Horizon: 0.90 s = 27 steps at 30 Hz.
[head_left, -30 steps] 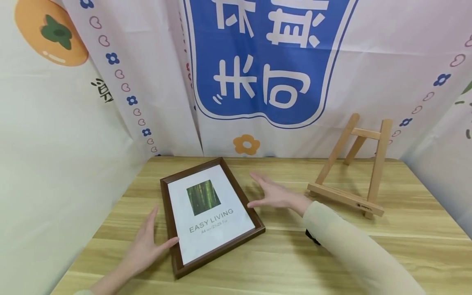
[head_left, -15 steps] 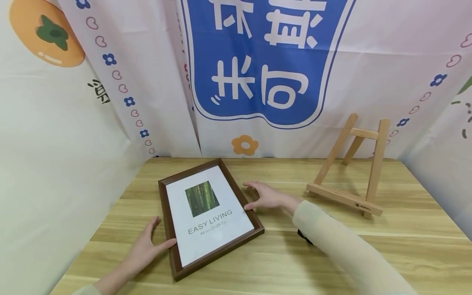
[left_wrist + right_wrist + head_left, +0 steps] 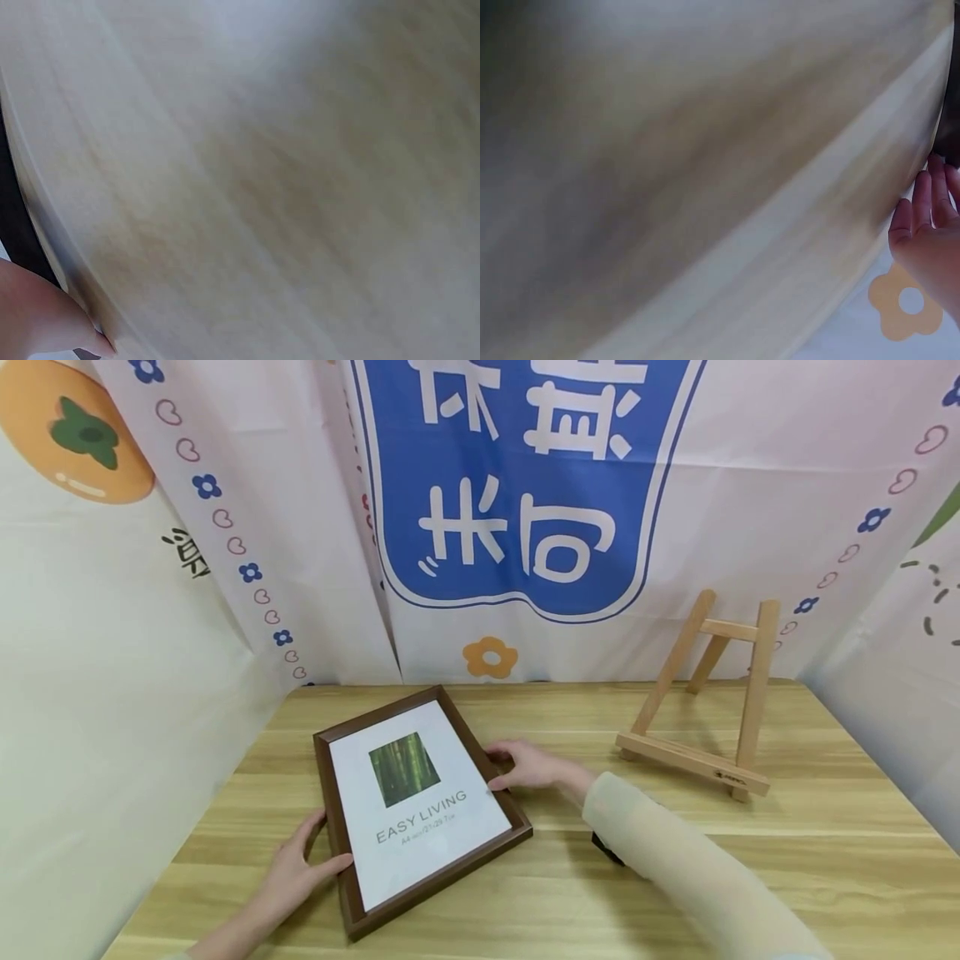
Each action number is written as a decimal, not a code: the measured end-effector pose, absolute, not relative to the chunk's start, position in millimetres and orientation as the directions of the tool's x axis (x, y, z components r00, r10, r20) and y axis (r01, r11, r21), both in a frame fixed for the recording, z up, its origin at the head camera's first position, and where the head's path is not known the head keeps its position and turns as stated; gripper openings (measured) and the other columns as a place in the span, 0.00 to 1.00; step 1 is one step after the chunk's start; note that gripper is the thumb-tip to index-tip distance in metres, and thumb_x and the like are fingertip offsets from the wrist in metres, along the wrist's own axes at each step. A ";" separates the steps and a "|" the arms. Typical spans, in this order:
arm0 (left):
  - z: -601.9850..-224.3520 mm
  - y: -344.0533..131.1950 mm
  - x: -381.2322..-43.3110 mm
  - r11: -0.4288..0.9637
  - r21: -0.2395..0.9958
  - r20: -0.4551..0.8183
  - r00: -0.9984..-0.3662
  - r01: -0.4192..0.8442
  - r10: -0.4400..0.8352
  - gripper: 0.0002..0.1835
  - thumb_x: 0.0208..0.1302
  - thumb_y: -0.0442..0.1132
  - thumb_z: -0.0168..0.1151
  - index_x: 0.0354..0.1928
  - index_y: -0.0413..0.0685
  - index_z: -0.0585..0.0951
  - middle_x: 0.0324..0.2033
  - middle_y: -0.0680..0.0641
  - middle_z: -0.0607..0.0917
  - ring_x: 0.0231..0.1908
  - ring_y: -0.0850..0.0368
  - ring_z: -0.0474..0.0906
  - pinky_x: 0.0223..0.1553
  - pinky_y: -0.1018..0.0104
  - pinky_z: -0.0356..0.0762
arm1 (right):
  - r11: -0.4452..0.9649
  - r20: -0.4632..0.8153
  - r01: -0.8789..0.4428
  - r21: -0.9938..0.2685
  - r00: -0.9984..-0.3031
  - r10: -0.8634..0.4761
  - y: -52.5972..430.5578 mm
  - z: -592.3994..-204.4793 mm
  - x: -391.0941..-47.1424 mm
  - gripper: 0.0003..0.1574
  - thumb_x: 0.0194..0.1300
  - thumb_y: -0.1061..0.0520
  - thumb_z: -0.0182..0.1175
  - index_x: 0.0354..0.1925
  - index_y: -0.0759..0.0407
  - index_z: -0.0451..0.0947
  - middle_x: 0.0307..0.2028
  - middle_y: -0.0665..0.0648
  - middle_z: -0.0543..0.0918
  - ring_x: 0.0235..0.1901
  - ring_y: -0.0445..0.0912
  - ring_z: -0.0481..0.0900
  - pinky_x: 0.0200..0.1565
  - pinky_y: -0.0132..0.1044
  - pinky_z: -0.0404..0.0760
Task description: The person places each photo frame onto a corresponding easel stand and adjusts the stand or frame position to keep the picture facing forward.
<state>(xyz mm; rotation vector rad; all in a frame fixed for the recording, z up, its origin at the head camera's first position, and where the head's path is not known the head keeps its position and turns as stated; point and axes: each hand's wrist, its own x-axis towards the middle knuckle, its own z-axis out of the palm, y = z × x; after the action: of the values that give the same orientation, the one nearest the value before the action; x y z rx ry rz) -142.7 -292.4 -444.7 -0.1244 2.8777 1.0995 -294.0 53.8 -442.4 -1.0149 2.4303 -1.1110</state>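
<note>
Picture frame (image 3: 420, 814) lies face up on the table (image 3: 525, 906), left of centre and slightly turned, one corner pointing toward me. Nearest, I have the left hand (image 3: 288, 872) pinching the left rail, thumb over the top and fingers against the outer side; a little farther off, the right hand (image 3: 528, 766) pinches the right rail the same way. I can't tell how far the fingertips reach underneath. Both grips sit rather nearer the frame's near end, so I judge the far end could dip if it came up; I'd slide both hands slightly outward, draw evenly on both sides and keep the thumbs on the wood, off the front face. Under the right sleeve (image 3: 675, 852) a black item, only partly visible (image 3: 606, 849), sits close to the forearm, and I'd avoid dragging it. My open room is mainly toward the near side and the strip of wood between frame and easel (image 3: 686, 756), which stands upright at the right. At the back, the frame's far corner comes close to the table's rear edge and the printed cloth (image 3: 712, 527) behind, so I'd make no push that way.
</note>
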 end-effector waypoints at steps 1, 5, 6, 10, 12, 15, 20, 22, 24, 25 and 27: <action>-445.0 -292.0 -142.6 0.735 0.670 -0.087 -0.995 -0.100 -0.057 0.50 0.49 0.53 0.66 0.66 0.36 0.51 0.62 0.30 0.56 0.60 0.30 0.48 0.56 0.34 0.44 | 0.451 0.030 -0.467 -0.760 -0.719 -0.694 53.4 -442.3 -292.8 0.39 0.52 0.58 0.66 0.59 0.69 0.63 0.54 0.61 0.72 0.52 0.50 0.70 0.55 0.41 0.66; -447.9 -291.0 -140.4 0.698 0.707 -0.096 -0.994 -0.109 -0.058 0.50 0.49 0.51 0.67 0.66 0.36 0.51 0.62 0.29 0.55 0.61 0.32 0.47 0.58 0.37 0.46 | 0.469 0.004 -0.416 -0.779 -0.751 -0.660 51.7 -447.1 -289.6 0.38 0.51 0.59 0.66 0.59 0.67 0.64 0.52 0.59 0.73 0.51 0.48 0.69 0.55 0.40 0.66; -448.6 -290.8 -139.5 0.687 0.718 -0.102 -0.993 -0.113 -0.057 0.50 0.49 0.50 0.67 0.66 0.36 0.51 0.62 0.29 0.54 0.61 0.33 0.47 0.58 0.38 0.46 | 0.469 0.000 -0.406 -0.785 -0.756 -0.655 51.6 -447.7 -288.4 0.38 0.51 0.59 0.66 0.58 0.67 0.64 0.52 0.59 0.73 0.51 0.48 0.69 0.55 0.40 0.66; -450.5 -290.0 -137.2 0.656 0.744 -0.125 -0.991 -0.131 -0.056 0.50 0.50 0.49 0.67 0.67 0.36 0.49 0.63 0.29 0.52 0.62 0.33 0.44 0.58 0.38 0.45 | 0.463 -0.008 -0.376 -0.803 -0.770 -0.638 50.8 -449.5 -284.9 0.37 0.51 0.60 0.66 0.58 0.67 0.64 0.51 0.59 0.73 0.51 0.49 0.69 0.55 0.41 0.66; -450.1 -289.8 -136.9 0.638 0.758 -0.126 -0.990 -0.135 -0.059 0.50 0.50 0.47 0.67 0.67 0.35 0.48 0.63 0.29 0.51 0.62 0.33 0.43 0.58 0.38 0.45 | 0.454 -0.019 -0.349 -0.820 -0.775 -0.631 50.1 -446.8 -282.5 0.37 0.52 0.61 0.65 0.59 0.67 0.64 0.51 0.60 0.73 0.51 0.51 0.69 0.55 0.43 0.66; -448.0 -289.5 -136.1 0.622 0.771 -0.124 -0.990 -0.139 -0.067 0.50 0.50 0.46 0.67 0.67 0.36 0.48 0.64 0.29 0.50 0.62 0.33 0.42 0.58 0.38 0.44 | 0.456 -0.031 -0.325 -0.829 -0.786 -0.617 49.2 -446.4 -281.2 0.37 0.52 0.60 0.65 0.59 0.65 0.64 0.51 0.59 0.73 0.52 0.51 0.68 0.55 0.43 0.65; -443.0 -287.1 -135.7 0.584 0.802 -0.102 -0.992 -0.126 -0.075 0.50 0.50 0.42 0.67 0.67 0.35 0.47 0.64 0.29 0.50 0.62 0.33 0.46 0.59 0.41 0.47 | 0.420 -0.034 -0.275 -0.865 -0.803 -0.595 49.5 -441.9 -278.5 0.35 0.54 0.62 0.63 0.59 0.63 0.63 0.54 0.61 0.70 0.53 0.53 0.69 0.54 0.45 0.67; -440.8 -285.2 -135.7 0.557 0.820 -0.099 -0.992 -0.129 -0.084 0.50 0.51 0.40 0.67 0.68 0.36 0.45 0.64 0.30 0.49 0.60 0.34 0.53 0.58 0.47 0.57 | 0.393 -0.028 -0.259 -0.882 -0.805 -0.593 49.8 -438.4 -277.0 0.35 0.54 0.63 0.63 0.59 0.64 0.62 0.57 0.62 0.68 0.49 0.53 0.72 0.50 0.43 0.72; -438.4 -283.0 -135.4 0.529 0.838 -0.100 -0.991 -0.134 -0.092 0.50 0.51 0.38 0.66 0.68 0.38 0.43 0.65 0.31 0.48 0.57 0.35 0.60 0.51 0.57 0.69 | 0.359 -0.014 -0.249 -0.899 -0.804 -0.595 50.1 -435.1 -276.6 0.36 0.54 0.65 0.62 0.60 0.65 0.61 0.58 0.63 0.65 0.45 0.53 0.75 0.44 0.40 0.76; -437.0 -281.8 -135.3 0.511 0.847 -0.112 -0.989 -0.147 -0.099 0.50 0.52 0.38 0.66 0.68 0.40 0.42 0.65 0.32 0.47 0.55 0.35 0.63 0.45 0.62 0.73 | 0.338 -0.008 -0.242 -0.910 -0.803 -0.595 50.3 -433.2 -276.4 0.36 0.54 0.66 0.61 0.60 0.66 0.60 0.59 0.64 0.63 0.42 0.53 0.76 0.41 0.39 0.78; -434.1 -279.1 -134.8 0.503 0.846 -0.133 -0.984 -0.174 -0.118 0.51 0.52 0.39 0.66 0.69 0.44 0.41 0.66 0.34 0.46 0.53 0.36 0.66 0.36 0.69 0.74 | 0.301 0.010 -0.236 -0.924 -0.801 -0.598 51.7 -430.0 -277.4 0.36 0.54 0.67 0.61 0.60 0.66 0.60 0.59 0.65 0.63 0.40 0.53 0.77 0.38 0.37 0.78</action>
<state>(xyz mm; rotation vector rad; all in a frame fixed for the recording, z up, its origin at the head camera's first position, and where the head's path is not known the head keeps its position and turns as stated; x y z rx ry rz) -134.8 -279.1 -434.1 -0.2601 2.6733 1.5158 -277.4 51.7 -430.0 -0.7516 2.2378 -1.5008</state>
